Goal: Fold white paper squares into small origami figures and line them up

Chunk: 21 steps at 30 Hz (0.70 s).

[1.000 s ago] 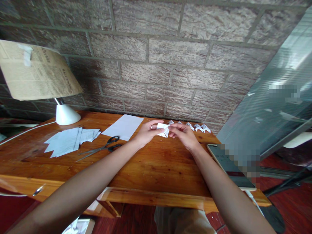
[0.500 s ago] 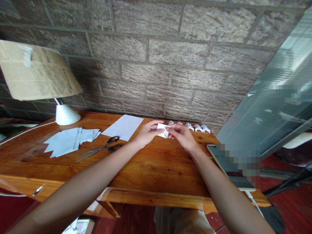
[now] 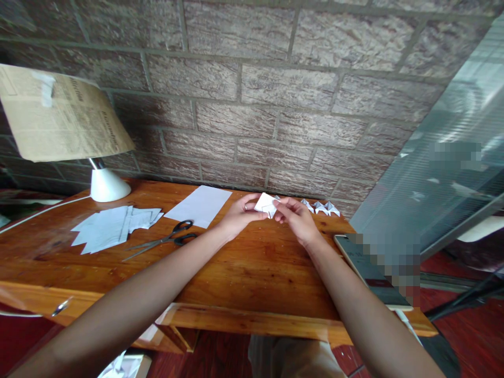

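Observation:
Between my two hands, above the far part of the wooden table (image 3: 252, 273), is a small folded piece of white paper (image 3: 266, 203). My left hand (image 3: 239, 214) pinches its left side between thumb and fingers; a ring shows on one finger. My right hand (image 3: 294, 216) grips the right edge, its thumb on the paper's face. Just behind my right hand stand several small folded white paper shapes (image 3: 321, 208) in a row, partly hidden by the hand. Scissors (image 3: 163, 241) with black handles lie left of my left forearm, near a flat white sheet (image 3: 200, 206).
A stack of cut paper pieces (image 3: 108, 228) lies on the left. Behind it stands a lamp (image 3: 108, 184) with a newsprint shade. A tablet-like device (image 3: 370, 268) with a white cable lies at the right edge. A brick-patterned wall (image 3: 252, 121) rises behind the table.
The folded paper has turned and tilted up in my hands, so its outline is now more of a diamond. My right fingers have shifted on its edge. The things on the table have stayed put.

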Each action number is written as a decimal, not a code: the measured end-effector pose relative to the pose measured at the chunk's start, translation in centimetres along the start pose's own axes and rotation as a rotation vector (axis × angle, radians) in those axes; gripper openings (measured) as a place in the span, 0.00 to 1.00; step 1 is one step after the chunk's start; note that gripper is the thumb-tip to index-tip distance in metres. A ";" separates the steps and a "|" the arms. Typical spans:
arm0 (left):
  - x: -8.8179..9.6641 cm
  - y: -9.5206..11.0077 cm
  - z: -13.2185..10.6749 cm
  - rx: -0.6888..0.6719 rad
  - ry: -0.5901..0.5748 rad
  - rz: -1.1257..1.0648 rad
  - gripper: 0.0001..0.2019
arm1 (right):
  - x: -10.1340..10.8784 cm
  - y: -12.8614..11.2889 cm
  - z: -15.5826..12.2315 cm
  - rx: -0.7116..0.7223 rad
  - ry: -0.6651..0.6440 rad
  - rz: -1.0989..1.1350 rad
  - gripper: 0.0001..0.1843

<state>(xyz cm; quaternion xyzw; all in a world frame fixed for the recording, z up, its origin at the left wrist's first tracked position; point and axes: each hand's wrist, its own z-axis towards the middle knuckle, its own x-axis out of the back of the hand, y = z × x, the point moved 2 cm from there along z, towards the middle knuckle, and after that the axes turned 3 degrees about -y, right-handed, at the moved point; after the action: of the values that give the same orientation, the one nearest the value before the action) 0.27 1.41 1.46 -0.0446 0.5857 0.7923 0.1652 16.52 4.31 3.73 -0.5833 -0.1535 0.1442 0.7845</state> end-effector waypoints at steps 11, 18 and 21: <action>1.3 -0.9 0.6 -0.002 0.132 -0.026 0.20 | -0.2 0.9 0.0 -0.075 -0.073 -0.082 0.20; 0.9 -0.4 0.3 0.028 0.108 -0.035 0.20 | -0.4 1.0 0.0 -0.064 -0.123 -0.062 0.20; 0.8 -0.3 0.3 0.016 0.121 -0.057 0.18 | -0.5 0.8 0.0 -0.064 -0.119 -0.052 0.20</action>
<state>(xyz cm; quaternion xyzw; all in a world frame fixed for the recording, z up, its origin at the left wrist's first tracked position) -0.35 1.92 1.09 -0.1078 0.5994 0.7784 0.1522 16.01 4.29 2.91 -0.5942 -0.2196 0.1531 0.7585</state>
